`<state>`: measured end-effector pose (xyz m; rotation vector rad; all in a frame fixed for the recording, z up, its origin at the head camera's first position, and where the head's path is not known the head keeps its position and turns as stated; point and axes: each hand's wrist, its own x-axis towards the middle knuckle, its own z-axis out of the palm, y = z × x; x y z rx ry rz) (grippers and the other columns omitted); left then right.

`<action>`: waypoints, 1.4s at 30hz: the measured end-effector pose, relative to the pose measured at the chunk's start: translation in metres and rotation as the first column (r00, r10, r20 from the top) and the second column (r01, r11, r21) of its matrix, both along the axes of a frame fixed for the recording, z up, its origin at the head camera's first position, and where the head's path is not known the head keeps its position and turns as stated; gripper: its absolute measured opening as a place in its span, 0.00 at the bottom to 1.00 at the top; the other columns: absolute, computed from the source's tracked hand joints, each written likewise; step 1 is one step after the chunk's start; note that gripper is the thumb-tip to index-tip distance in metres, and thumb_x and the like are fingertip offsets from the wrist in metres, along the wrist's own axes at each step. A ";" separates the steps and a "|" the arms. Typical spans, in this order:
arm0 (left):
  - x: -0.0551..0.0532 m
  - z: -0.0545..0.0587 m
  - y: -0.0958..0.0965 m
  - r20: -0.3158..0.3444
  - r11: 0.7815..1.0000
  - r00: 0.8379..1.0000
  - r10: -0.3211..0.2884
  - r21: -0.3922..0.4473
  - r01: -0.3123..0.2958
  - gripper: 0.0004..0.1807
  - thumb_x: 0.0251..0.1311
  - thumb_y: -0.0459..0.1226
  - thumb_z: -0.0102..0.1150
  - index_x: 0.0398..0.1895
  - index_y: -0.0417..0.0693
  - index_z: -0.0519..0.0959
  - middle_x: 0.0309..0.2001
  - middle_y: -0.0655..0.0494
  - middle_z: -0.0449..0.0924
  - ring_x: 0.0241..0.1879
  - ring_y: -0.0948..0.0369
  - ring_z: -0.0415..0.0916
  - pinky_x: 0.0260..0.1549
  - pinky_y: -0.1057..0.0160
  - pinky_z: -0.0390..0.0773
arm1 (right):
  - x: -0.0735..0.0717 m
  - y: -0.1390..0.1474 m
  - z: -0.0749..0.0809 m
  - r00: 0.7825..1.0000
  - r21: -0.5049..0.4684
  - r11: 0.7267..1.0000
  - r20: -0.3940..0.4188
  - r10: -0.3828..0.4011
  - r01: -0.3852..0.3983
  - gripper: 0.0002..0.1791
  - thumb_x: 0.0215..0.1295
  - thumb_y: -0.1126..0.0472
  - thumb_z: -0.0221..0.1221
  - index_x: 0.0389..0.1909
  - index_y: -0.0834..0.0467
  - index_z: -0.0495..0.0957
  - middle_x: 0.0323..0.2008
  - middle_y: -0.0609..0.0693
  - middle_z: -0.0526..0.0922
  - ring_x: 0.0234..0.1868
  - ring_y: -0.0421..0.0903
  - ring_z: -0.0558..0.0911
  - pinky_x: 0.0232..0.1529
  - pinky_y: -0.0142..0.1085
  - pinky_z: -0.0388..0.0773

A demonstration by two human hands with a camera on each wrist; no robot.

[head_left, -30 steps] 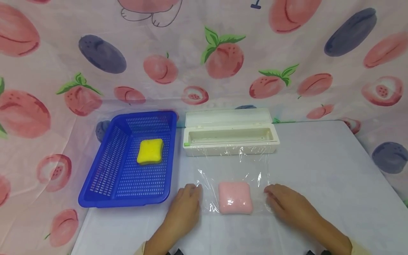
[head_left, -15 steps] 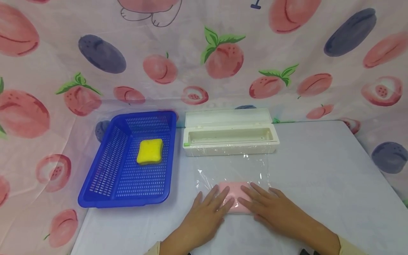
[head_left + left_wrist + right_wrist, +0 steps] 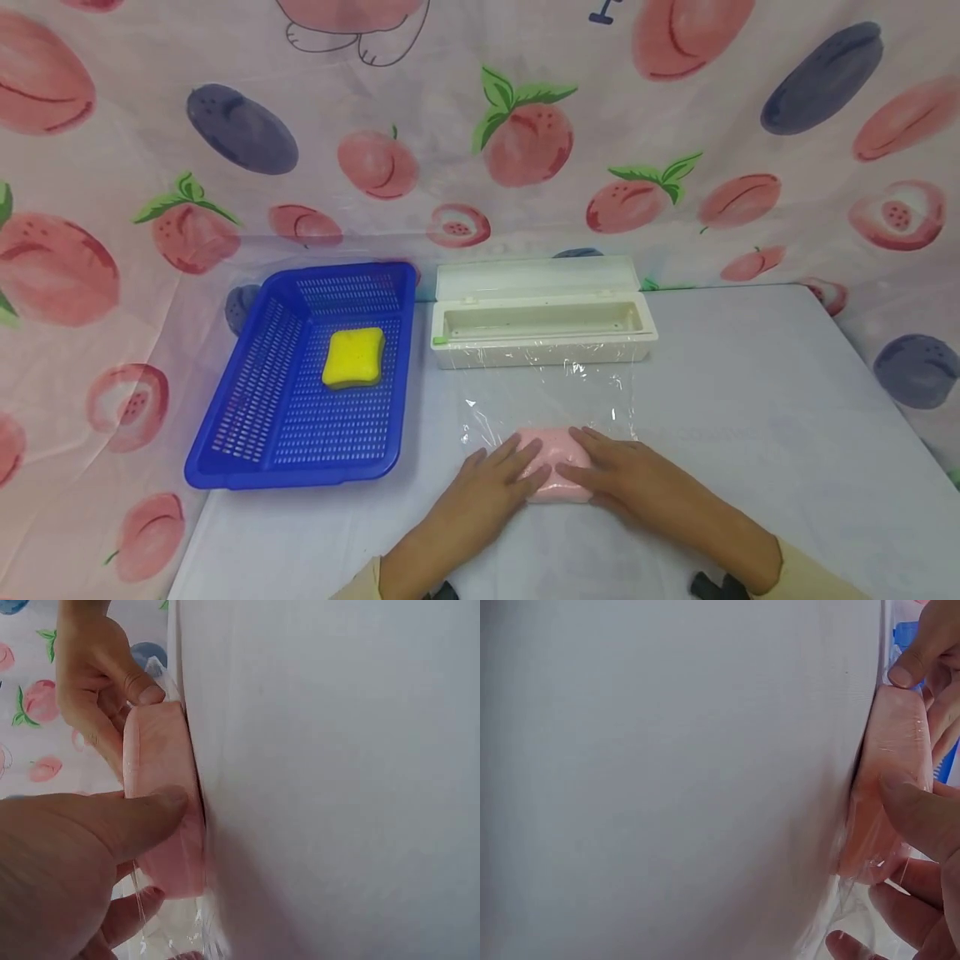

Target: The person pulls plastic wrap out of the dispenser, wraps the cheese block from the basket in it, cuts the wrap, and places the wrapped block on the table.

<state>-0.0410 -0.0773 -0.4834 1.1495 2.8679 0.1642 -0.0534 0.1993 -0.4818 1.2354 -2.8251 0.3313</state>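
Observation:
A pink pillow-shaped sponge (image 3: 558, 493) lies on the white-covered table under clear plastic wrap (image 3: 547, 398). My left hand (image 3: 487, 504) holds it from the left, fingers spread over the top and thumb against its near side. From the right, my right hand (image 3: 637, 479) holds it in the same way. In the left wrist view the left thumb (image 3: 161, 810) presses the side of the sponge. Film is drawn tight over the sponge and bunches at its corner in the right wrist view. The far fingertips are partly hidden there.
Behind the hands stands a white wrap dispenser box (image 3: 450, 358) with its clear lid (image 3: 536, 279) raised; the film runs from it. A blue basket (image 3: 292, 477) at left holds a yellow sponge (image 3: 352, 357). A fruit-print cloth (image 3: 525, 200) hangs behind.
Both hands have come inward from the film's side edges onto the pink sponge. In the last half second the right hand has drawn closer round it.

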 end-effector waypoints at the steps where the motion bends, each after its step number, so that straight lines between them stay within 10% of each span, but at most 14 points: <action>1: -0.001 0.001 0.000 0.015 1.000 1.000 0.000 0.011 0.000 0.25 0.75 0.46 0.54 0.73 0.68 0.69 0.78 0.62 0.63 0.78 0.55 0.60 0.61 0.46 0.78 | -0.001 0.000 -0.001 1.000 -0.020 1.000 -0.013 0.003 -0.003 0.32 0.61 0.54 0.71 0.67 0.36 0.76 0.67 0.58 0.78 0.58 0.57 0.84 0.49 0.51 0.86; 6: -0.007 -0.001 -0.001 0.036 0.997 0.999 -0.014 0.075 0.011 0.25 0.73 0.45 0.56 0.72 0.66 0.71 0.76 0.61 0.66 0.75 0.56 0.64 0.60 0.52 0.80 | -0.005 0.000 -0.003 1.000 -0.071 0.997 -0.020 0.014 -0.015 0.30 0.62 0.55 0.70 0.65 0.37 0.78 0.63 0.56 0.81 0.53 0.55 0.87 0.48 0.48 0.86; 12: -0.012 -0.005 -0.006 0.007 0.976 0.999 -0.050 0.210 0.047 0.24 0.73 0.42 0.58 0.71 0.58 0.74 0.72 0.54 0.71 0.69 0.55 0.73 0.63 0.57 0.78 | -0.006 0.003 0.001 0.976 -0.090 0.993 0.211 -0.055 0.075 0.27 0.71 0.53 0.62 0.69 0.36 0.74 0.67 0.50 0.79 0.61 0.55 0.83 0.57 0.53 0.82; 23: -0.027 0.002 -0.006 0.274 0.965 0.962 -0.010 0.254 -0.062 0.28 0.80 0.47 0.42 0.80 0.59 0.59 0.77 0.57 0.64 0.73 0.55 0.67 0.71 0.51 0.69 | -0.027 0.009 -0.001 0.875 -0.171 0.965 0.475 -0.096 0.199 0.24 0.78 0.42 0.51 0.71 0.33 0.69 0.68 0.38 0.76 0.69 0.47 0.76 0.66 0.52 0.75; 33: -0.047 0.005 0.002 0.358 0.949 0.933 0.040 0.278 -0.148 0.37 0.73 0.44 0.57 0.81 0.51 0.55 0.71 0.51 0.73 0.69 0.53 0.73 0.68 0.52 0.72 | -0.044 0.013 -0.006 0.831 -0.219 0.942 0.547 -0.096 0.253 0.25 0.79 0.41 0.48 0.74 0.31 0.66 0.68 0.40 0.77 0.68 0.47 0.77 0.66 0.53 0.75; 42: -0.065 0.004 0.003 0.334 0.908 0.939 0.081 0.363 -0.208 0.20 0.73 0.44 0.57 0.64 0.53 0.68 0.52 0.57 0.81 0.48 0.62 0.79 0.52 0.58 0.80 | -0.049 0.000 0.000 0.888 -0.297 0.898 0.423 -0.181 0.324 0.24 0.80 0.49 0.51 0.73 0.45 0.70 0.64 0.47 0.81 0.61 0.49 0.82 0.60 0.53 0.79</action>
